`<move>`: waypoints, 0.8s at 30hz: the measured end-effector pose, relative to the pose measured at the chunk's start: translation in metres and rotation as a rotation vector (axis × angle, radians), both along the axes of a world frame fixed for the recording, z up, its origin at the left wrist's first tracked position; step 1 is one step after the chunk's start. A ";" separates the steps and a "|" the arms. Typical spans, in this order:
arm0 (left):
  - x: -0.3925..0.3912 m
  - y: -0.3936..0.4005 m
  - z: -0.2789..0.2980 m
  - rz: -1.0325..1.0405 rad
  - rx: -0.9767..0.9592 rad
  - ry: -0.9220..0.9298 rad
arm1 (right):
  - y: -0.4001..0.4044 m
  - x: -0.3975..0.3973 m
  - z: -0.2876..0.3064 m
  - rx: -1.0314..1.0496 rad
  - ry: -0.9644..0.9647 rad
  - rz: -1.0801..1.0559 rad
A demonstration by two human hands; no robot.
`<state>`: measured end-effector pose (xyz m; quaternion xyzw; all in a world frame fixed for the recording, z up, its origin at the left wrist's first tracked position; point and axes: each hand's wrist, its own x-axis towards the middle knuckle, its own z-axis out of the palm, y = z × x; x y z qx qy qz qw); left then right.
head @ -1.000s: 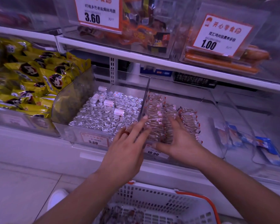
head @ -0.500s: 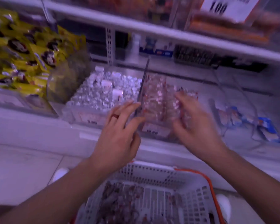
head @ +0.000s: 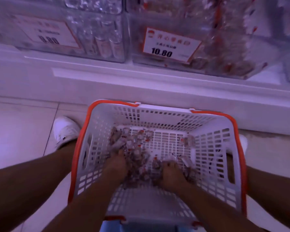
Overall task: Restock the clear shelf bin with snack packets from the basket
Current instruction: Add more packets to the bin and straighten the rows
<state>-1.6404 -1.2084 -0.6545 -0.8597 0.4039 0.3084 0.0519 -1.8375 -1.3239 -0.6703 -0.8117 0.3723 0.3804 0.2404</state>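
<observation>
A white slotted basket with an orange rim sits on the floor right below me. Small clear snack packets with red marks lie in a loose heap on its bottom. My left hand and my right hand are both down in that heap, fingers curled into the packets; blur hides how firm the hold is. Above, at the shelf front, stands the clear shelf bin with a 10.80 price tag, holding the same packets at its right side.
A neighbouring clear bin of silver-wrapped pieces stands left of it. The white shelf ledge juts out above the basket. My white shoe is on the tiled floor left of the basket.
Both hands left the shelf bin and dropped into the basket onto the packets. The view tilted from the shelves down to the floor.
</observation>
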 end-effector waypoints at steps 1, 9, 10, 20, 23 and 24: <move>-0.010 0.004 -0.008 0.119 0.082 0.027 | 0.007 0.005 -0.008 -0.082 -0.033 0.053; -0.022 0.008 -0.031 0.237 0.011 0.074 | 0.015 0.046 -0.042 -0.114 -0.166 0.118; -0.021 0.009 -0.030 0.241 -0.034 0.092 | 0.015 0.045 -0.044 -0.081 -0.184 0.079; 0.032 -0.048 -0.042 0.289 -0.282 0.207 | 0.012 0.101 -0.047 -0.012 -0.266 -0.578; 0.035 -0.055 -0.049 0.019 -0.014 0.193 | 0.023 0.118 -0.049 0.052 -0.119 -0.737; 0.033 -0.056 -0.052 -0.036 0.042 0.179 | 0.028 0.119 -0.050 0.043 -0.071 -0.816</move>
